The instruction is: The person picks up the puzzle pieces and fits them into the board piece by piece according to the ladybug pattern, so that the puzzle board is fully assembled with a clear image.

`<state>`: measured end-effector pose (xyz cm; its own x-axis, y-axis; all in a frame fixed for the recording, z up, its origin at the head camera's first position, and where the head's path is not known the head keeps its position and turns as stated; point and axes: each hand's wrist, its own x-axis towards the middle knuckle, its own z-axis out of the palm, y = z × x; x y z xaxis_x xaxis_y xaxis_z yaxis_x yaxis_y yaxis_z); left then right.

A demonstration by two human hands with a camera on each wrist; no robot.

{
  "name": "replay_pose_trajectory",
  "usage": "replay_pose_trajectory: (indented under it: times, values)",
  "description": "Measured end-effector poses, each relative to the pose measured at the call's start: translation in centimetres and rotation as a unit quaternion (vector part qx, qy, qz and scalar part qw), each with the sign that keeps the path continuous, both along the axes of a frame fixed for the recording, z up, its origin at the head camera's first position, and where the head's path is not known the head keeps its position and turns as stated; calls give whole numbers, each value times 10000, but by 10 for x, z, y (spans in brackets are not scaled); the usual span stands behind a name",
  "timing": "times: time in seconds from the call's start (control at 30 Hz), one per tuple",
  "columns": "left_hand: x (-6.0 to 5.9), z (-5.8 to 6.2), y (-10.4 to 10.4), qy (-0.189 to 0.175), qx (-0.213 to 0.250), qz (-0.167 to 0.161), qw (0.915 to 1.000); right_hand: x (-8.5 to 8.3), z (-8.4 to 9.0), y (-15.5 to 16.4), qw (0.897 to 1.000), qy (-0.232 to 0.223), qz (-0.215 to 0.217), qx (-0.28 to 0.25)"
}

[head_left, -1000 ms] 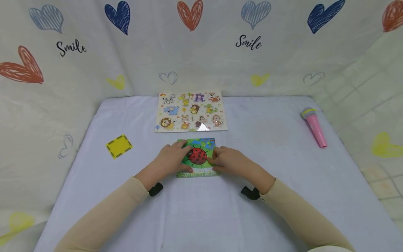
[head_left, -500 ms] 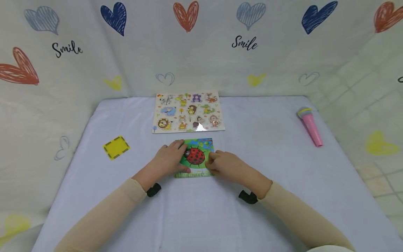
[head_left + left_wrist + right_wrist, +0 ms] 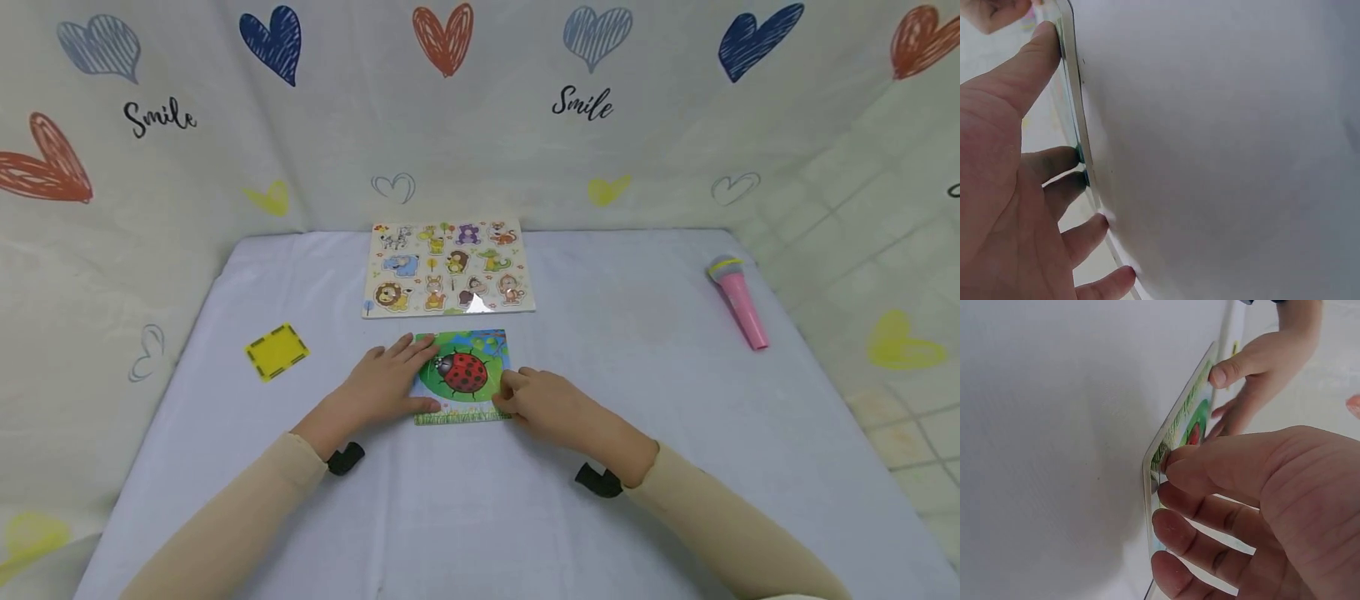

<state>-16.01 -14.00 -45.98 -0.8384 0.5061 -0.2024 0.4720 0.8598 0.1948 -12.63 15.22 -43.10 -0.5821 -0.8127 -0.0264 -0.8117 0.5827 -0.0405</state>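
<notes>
A square ladybug jigsaw puzzle (image 3: pixel 462 372) lies flat on the white cloth, centred before the person. My left hand (image 3: pixel 384 382) rests along its left side, fingers spread over the upper left and thumb near the grass strip. In the left wrist view, that hand's fingertips (image 3: pixel 1100 220) line the board's edge. At the lower right corner of the puzzle is my right hand (image 3: pixel 545 402), its fingers curled. The right wrist view shows its thumb and index fingertip pinching at the grassy corner piece (image 3: pixel 1159 457), which is partly hidden; the other fingertips lie along the side edge.
An animal peg puzzle board (image 3: pixel 450 268) lies behind the ladybug puzzle. A yellow rectangle with a dashed black border (image 3: pixel 277 352) is on the left of the table. On the far right lies a pink toy microphone (image 3: pixel 739 303). A heart-printed cloth (image 3: pixel 495 117) hangs behind.
My left hand has drawn back to the left, uncovering the ladybug's head and the puzzle's upper left. My right hand has curled more and shifted down toward the lower right corner.
</notes>
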Motion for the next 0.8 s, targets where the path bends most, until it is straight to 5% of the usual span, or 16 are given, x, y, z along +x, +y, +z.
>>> replay_pose_trajectory:
  times: [0.23,0.57,0.8]
  values:
    - [1,4,-11,-111,6,88,9999,5,2,3,9999,16,91,-55]
    - [-2,11,-25,-150,-94,285,9994,9,5,16,9981,-597,-99,-121]
    - [-12,13,-48,133,29,203,9997,-10,4,53,9923,-744,-212,-968]
